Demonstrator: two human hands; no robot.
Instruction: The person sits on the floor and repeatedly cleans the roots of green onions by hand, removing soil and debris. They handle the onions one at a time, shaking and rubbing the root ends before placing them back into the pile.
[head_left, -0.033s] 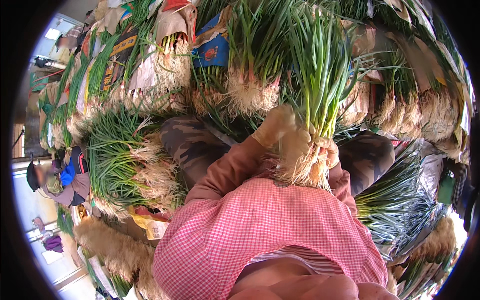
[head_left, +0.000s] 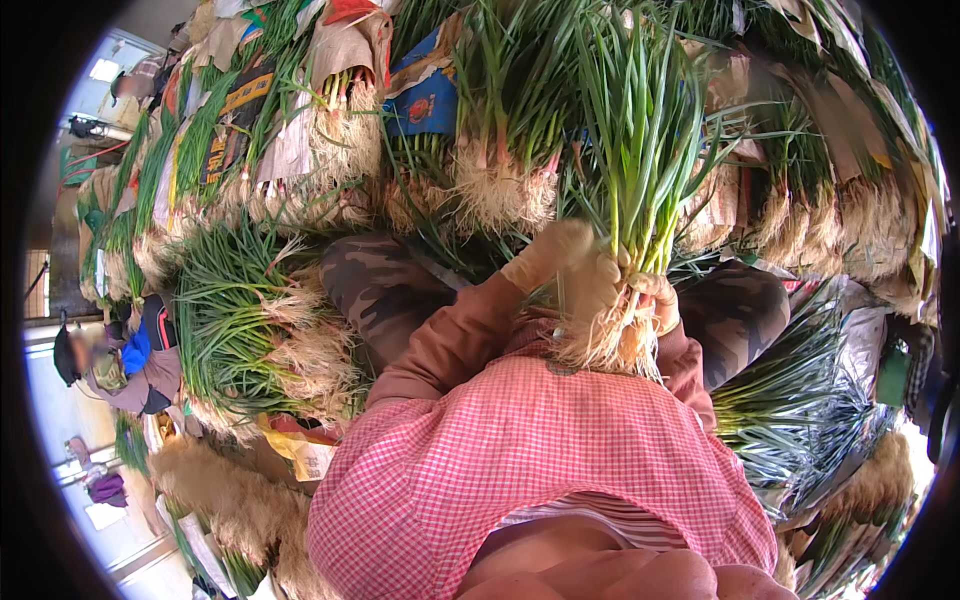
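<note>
A thick bunch of green garlic (head_left: 645, 130) stands upright before my chest, leaves up, its pale stringy roots (head_left: 615, 335) hanging toward my lap. My right hand (head_left: 655, 298), in a pale glove, is closed around the lower stems just above the roots. On the bunch's left side, my gloved left hand (head_left: 562, 256) is against the stem bases and roots. Motion smears that hand, so the grip of its fingers is unclear. My camouflage-trousered legs (head_left: 375, 295) are bent on either side.
A heap of loose green garlic (head_left: 235, 320) lies left of my leg, and a dark green pile (head_left: 790, 400) lies to the right. Across the front stand rooted bundles (head_left: 500, 185), several wrapped in sacking (head_left: 350, 45). A person (head_left: 130, 355) in a dark cap is at the far left.
My left hand and wrist have shifted very slightly to the right. The bunch and my right hand stay nearly where they were.
</note>
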